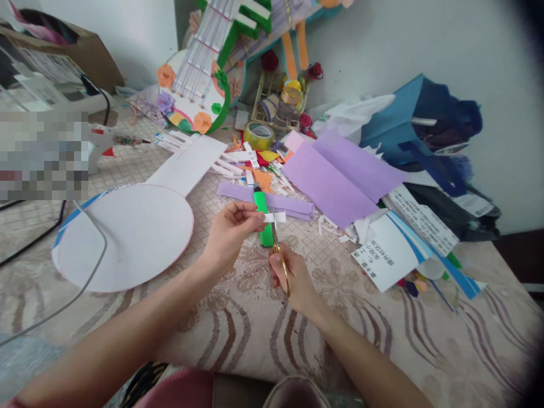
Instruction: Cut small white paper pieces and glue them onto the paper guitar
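Between the thumb and fingers of my left hand is pinched a small white paper strip. My right hand grips gold-handled scissors, whose blades point away from me and cross the strip. Beneath the strip lies a bright green utility knife, partly covered by the strip and fingers. A folded purple paper strip rests just behind it. Left of my hands sits a white guitar-shaped cutout with a round body and a flat neck.
Purple sheets and printed card lie to the right, before a blue bag. Yellow tape and paper scraps are behind my hands. A decorated paper guitar leans at the back. A grey cable crosses the round cutout.
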Demonstrator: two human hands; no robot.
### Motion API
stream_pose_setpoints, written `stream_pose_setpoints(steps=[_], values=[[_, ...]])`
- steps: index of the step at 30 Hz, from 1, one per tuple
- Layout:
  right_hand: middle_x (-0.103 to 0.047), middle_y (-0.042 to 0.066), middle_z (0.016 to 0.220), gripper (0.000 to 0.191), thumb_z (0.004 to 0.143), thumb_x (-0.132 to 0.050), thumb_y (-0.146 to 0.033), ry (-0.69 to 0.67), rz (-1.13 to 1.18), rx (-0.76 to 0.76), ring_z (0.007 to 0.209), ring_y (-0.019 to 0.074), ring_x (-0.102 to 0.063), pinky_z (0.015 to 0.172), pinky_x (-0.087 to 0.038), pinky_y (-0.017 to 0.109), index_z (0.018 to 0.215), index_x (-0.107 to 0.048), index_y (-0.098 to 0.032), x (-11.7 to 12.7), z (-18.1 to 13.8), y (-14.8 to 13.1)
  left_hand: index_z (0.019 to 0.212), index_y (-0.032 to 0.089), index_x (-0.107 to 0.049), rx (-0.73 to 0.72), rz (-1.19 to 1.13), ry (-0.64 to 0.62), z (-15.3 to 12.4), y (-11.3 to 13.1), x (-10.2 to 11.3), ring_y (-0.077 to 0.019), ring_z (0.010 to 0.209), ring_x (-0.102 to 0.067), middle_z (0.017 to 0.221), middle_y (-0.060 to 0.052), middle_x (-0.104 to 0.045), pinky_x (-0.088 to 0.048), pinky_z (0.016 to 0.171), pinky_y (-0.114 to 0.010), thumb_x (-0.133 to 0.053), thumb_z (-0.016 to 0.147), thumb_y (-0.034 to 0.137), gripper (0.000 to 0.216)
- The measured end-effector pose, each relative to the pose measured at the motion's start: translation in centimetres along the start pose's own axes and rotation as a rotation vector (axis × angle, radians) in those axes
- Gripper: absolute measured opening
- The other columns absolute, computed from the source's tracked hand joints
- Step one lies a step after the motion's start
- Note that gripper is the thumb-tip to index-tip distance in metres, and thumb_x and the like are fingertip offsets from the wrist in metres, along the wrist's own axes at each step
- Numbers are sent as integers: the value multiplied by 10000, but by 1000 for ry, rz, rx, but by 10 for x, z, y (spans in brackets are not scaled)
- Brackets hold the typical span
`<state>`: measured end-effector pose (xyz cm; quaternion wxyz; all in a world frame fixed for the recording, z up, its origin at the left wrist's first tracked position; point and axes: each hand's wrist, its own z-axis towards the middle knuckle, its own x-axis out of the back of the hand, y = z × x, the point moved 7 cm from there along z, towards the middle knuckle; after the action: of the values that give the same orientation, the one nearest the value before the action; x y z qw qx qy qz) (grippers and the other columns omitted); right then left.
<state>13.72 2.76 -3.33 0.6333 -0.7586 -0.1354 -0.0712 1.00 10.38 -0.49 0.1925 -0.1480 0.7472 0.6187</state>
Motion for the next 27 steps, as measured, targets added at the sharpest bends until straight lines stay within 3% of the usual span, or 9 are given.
stream_pose_setpoints(steps=[8,12,17,20,23,27], values=[[-379,-80,477,479,813,-487,-682,128,150,-111,360,88,-391,362,-333,216,671,-419,-229,1,-7,2,854,128,-603,26,13,-72,6,1,-16,-89,632,-630,734,2,-659,-525,628,-213,-783,650,174,276],[-417,-73,503,468,826,-490,-661,285,178,-76,384,86,-403,381,-339,218,671,-434,-223,30,-14,6,830,135,-618,79,47,-117,7,-1,-14,-99,628,-643,710,0,-674,-532,644,-221,-797,634,201,273],[-512,-51,566,262,792,-635,-439,602,-202,49,492,127,-477,513,-391,258,752,-500,-217,104,-7,2,753,145,-666,78,258,-196,10,4,6,-121,646,-652,730,-25,-693,-540,650,-244,-797,657,283,213],[-630,13,710,166,758,-658,-333,669,-531,55,634,181,-563,621,-416,297,811,-558,-212,130,9,-1,749,155,-683,-8,479,-189,12,13,24,-145,638,-651,718,-39,-695,-540,634,-269,-790,657,295,199],[-686,45,789,158,776,-644,-327,618,-682,55,715,220,-610,673,-424,320,866,-572,-219,130,25,1,789,168,-694,-82,641,-162,10,19,38,-152,623,-645,721,-40,-698,-528,604,-268,-749,688,304,178],[-693,41,792,125,795,-620,-328,509,-823,59,716,223,-617,655,-400,309,853,-570,-229,111,30,5,793,190,-707,-174,801,-145,7,26,43,-155,611,-629,710,-35,-705,-495,576,-254,-699,725,305,134]])
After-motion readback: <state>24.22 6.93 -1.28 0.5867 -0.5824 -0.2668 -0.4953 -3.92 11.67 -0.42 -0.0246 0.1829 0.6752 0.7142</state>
